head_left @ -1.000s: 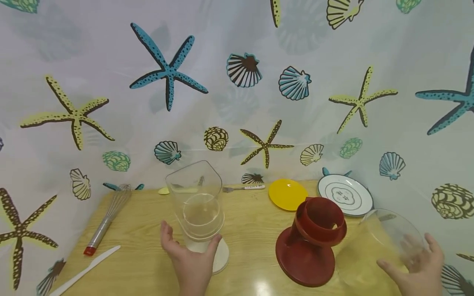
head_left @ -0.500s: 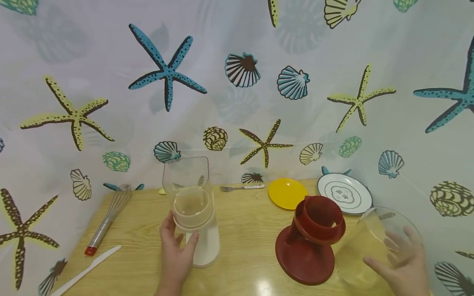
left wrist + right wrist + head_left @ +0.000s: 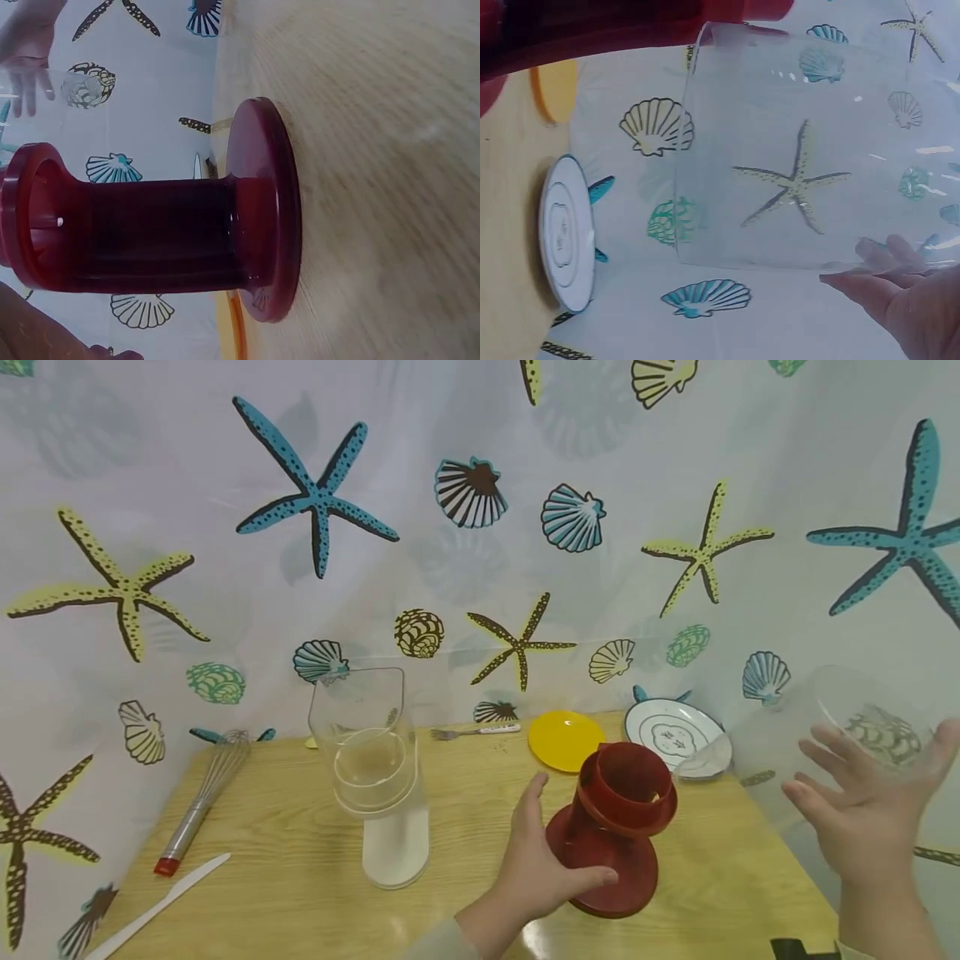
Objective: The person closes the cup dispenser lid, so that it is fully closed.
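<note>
In the head view my right hand (image 3: 870,827) holds up a clear plastic canister (image 3: 862,710) at the far right; the right wrist view shows its smooth wall (image 3: 765,210) tilted beside the red stand. That red stand (image 3: 618,810), with a ring-shaped top and round base, stands upright on the table. My left hand (image 3: 551,868) is at its left side, fingers spread and the thumb overlapping the base. To the left, a white stand (image 3: 396,852) carries another clear canister (image 3: 358,706).
Behind lie a yellow plate (image 3: 566,741), a white dark-rimmed plate (image 3: 667,731) and a fork (image 3: 476,732). A whisk (image 3: 198,810) and a white plastic knife (image 3: 161,906) lie at the left. A shell-patterned curtain (image 3: 450,568) hangs round the wooden table (image 3: 480,852).
My left hand has let go of the white stand and moved right to the red one. My right hand has lifted the clear canister up and to the right.
</note>
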A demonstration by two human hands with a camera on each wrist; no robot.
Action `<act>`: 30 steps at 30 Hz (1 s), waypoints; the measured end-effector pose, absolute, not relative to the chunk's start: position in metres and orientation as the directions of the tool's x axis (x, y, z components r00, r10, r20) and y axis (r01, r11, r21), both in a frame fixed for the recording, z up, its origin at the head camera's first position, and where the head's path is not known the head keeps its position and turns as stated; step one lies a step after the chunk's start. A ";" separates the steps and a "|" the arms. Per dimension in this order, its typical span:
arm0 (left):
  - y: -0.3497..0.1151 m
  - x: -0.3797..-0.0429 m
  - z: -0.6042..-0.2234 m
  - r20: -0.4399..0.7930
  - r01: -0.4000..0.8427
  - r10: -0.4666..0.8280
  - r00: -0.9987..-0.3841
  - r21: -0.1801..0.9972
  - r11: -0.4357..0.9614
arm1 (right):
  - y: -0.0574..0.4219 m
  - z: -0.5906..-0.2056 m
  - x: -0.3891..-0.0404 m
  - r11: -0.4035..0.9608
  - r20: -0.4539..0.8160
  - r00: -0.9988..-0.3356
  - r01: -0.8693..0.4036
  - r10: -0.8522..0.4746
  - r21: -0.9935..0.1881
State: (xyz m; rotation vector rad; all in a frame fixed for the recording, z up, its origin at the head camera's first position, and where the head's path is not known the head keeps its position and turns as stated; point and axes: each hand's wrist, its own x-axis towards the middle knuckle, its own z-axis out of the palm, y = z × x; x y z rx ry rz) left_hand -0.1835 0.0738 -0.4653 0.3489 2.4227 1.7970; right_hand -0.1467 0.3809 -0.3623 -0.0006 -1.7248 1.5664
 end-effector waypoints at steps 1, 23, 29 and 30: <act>0.081 -0.188 -0.464 0.046 0.121 0.268 -0.962 0.954 0.274 | 0.381 -0.356 -0.150 0.261 0.569 -0.676 -0.509 0.468 -0.820; 0.131 -0.224 -0.459 0.191 0.256 0.343 -0.920 0.954 0.154 | 0.333 -0.275 -0.186 0.065 0.748 -0.620 -0.758 0.237 -0.649; 0.129 -0.229 -0.460 0.193 0.263 0.362 -0.912 0.952 0.155 | 0.316 -0.282 -0.190 0.124 0.734 -0.661 -0.724 0.156 -0.678; 0.128 -0.229 -0.460 0.186 0.258 0.365 -0.912 0.953 0.157 | 0.314 -0.284 -0.192 0.122 0.737 -0.662 -0.727 0.138 -0.676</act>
